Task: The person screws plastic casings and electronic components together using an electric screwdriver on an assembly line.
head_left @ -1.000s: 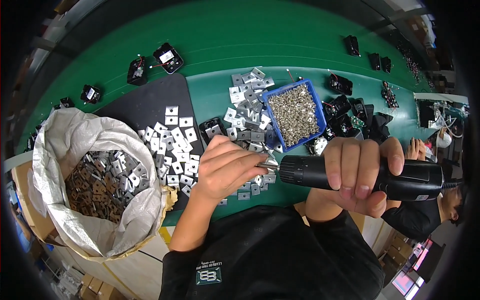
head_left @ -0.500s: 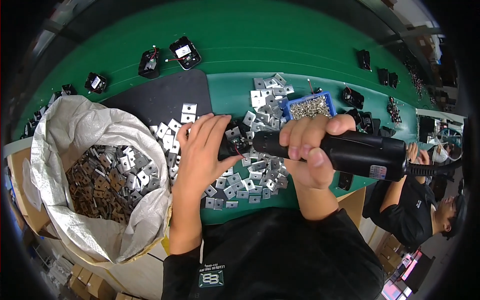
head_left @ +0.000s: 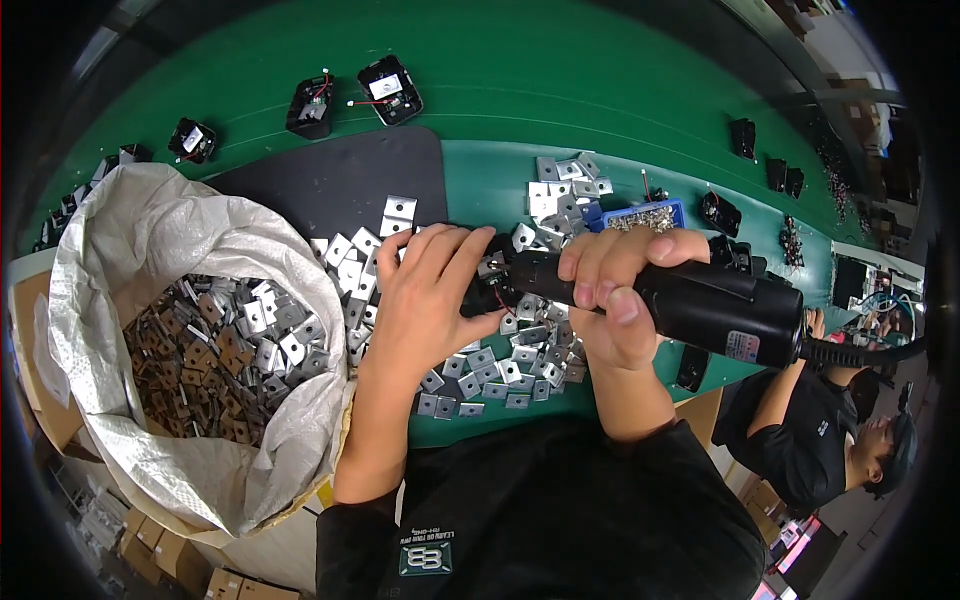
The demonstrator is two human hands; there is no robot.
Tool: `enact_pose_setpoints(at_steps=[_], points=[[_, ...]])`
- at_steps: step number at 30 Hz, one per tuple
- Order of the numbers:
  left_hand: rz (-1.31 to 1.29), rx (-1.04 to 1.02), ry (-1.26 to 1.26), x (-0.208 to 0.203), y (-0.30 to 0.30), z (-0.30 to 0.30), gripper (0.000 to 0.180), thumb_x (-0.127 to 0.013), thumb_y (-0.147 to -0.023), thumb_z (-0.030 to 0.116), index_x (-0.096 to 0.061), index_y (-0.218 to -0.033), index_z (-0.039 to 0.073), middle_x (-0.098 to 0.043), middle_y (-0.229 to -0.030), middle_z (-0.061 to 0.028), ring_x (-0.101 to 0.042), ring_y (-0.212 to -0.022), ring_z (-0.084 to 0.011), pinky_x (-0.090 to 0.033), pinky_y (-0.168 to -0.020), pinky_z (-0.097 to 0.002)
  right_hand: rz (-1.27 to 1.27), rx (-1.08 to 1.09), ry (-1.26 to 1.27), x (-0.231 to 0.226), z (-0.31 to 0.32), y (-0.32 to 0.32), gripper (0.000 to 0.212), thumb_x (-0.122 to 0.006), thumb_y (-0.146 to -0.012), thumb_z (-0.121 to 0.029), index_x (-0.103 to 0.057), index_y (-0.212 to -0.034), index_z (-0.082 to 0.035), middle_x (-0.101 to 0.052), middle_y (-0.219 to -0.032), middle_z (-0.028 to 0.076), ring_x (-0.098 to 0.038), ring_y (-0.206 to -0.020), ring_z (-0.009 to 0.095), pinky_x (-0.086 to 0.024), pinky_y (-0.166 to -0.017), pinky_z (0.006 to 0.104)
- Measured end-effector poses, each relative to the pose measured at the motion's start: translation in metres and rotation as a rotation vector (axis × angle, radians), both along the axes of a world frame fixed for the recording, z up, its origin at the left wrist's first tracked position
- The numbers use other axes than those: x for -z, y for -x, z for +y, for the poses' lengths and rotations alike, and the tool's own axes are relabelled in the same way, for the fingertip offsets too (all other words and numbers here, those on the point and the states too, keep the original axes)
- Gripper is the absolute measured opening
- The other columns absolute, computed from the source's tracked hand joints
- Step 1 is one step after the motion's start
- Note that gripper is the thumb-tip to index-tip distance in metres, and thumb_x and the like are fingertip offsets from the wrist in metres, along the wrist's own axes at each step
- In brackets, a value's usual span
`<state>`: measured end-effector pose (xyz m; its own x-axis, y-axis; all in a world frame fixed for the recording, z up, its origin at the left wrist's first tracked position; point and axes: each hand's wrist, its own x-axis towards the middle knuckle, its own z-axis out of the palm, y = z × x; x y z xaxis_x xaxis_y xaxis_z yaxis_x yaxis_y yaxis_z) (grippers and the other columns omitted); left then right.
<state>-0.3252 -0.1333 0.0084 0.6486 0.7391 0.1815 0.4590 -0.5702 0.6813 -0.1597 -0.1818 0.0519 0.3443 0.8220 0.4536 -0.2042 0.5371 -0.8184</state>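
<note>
Black power screwdriver [head_left: 735,308] is gripped in the right hand [head_left: 622,295], its nose pointed left at a smaller black housing [head_left: 483,292], which is clasped by the left hand [head_left: 422,295]; metal plates [head_left: 523,354] are strewn nearby.

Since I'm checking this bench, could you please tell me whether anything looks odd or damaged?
Brown-looking plates lie beside silver plates in the white sack; the mismatch looks odd, though I cannot tell rust from reflection.

Black short-sleeved shirt [head_left: 570,510], 1 green-and-white patch [head_left: 426,559]
</note>
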Motion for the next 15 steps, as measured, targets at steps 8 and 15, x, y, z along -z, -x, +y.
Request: enact_pose_setpoints(at_steps=[8, 15], points=[[-0.003, 0.002, 0.017, 0.0003, -0.0005, 0.0028, 0.073, -0.081, -0.051, 0.029, -0.059, -0.117, 0.009, -0.058, -0.106, -0.0054, -0.053, -0.108, -0.0229, -0.029, -0.096, -0.0416, 0.023, -0.018, -0.012, 0.0024, 0.0015, -0.0026, 0.038, -0.06, -0.081, 0.002, -0.036, -0.108, -0.011, -0.049, -0.069, 0.002, -0.054, -0.06, 0.015, -0.051, -0.065, 0.037], [-0.031, -0.01, -0.006, 0.0002, 0.0006, 0.0037, 0.07, -0.081, -0.05, 0.026, -0.06, -0.115, 0.009, -0.06, -0.102, -0.0039, -0.056, -0.101, -0.0214, -0.03, -0.097, -0.0424, -0.116, -0.176, -0.1, -0.0005, 0.0063, 0.0037, 0.036, -0.059, -0.074, 0.012, -0.042, -0.101, -0.006, -0.053, -0.073, 0.006, -0.053, -0.06, 0.018, -0.051, -0.064, 0.0375]])
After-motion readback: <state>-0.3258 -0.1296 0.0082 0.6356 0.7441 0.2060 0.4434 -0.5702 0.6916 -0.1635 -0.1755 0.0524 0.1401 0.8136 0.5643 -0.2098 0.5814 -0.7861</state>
